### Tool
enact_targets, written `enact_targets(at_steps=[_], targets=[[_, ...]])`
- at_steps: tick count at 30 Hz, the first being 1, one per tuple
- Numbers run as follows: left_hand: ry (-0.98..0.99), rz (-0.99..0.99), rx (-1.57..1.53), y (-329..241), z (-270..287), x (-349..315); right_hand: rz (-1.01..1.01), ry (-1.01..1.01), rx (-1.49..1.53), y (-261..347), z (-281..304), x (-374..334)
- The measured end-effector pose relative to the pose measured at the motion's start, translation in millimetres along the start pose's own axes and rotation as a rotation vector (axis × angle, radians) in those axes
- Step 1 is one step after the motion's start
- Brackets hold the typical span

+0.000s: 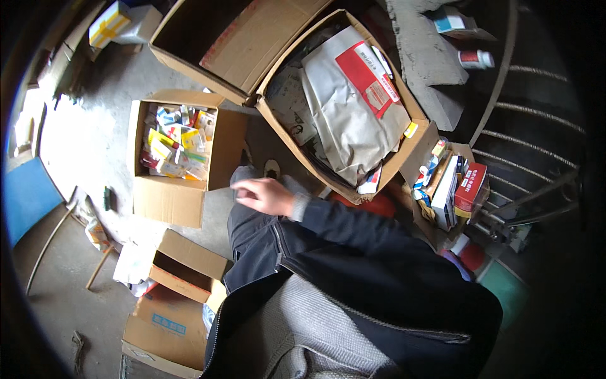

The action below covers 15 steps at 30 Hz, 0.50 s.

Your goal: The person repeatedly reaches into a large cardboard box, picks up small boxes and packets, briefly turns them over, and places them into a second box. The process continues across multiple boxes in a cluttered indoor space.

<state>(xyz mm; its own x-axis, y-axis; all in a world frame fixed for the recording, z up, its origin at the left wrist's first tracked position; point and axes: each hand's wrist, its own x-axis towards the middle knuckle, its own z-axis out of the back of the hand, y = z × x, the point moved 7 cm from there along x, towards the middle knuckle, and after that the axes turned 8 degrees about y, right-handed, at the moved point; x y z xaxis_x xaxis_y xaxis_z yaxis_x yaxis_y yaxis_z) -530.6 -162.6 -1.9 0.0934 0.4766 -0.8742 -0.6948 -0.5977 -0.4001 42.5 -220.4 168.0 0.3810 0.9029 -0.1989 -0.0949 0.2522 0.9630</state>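
My right hand (266, 196) reaches leftward over my lap. Its fingers are loosely bent and somewhat apart, with nothing visible in them. Just left of it, a small open cardboard box (168, 208) holds many little packets and cartons (178, 140) in yellow, white, blue and red. Ahead and to the right stands a larger open cardboard box (282, 141). On top in it lies a big crumpled pale paper or plastic bag (338, 120) with a red panel (360, 71). My left hand is out of sight.
Another open carton (255, 44) stands at the far side. At the right, a small box holds a red carton (471, 188) and several packages. Lower left are a small open box (183, 284) and a flattened-looking carton (158, 335). A white bottle (480, 59) lies beside a metal rack (536, 112).
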Motion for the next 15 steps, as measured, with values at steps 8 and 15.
enact_targets(at_steps=[8,15], targets=[[-0.030,-0.234,0.059,-130,35,-4,-0.319,-0.537,-0.574,-85,124,-177],[0.009,-0.348,0.162,-228,48,12,-0.940,-0.120,-0.619,-194,90,-240]])
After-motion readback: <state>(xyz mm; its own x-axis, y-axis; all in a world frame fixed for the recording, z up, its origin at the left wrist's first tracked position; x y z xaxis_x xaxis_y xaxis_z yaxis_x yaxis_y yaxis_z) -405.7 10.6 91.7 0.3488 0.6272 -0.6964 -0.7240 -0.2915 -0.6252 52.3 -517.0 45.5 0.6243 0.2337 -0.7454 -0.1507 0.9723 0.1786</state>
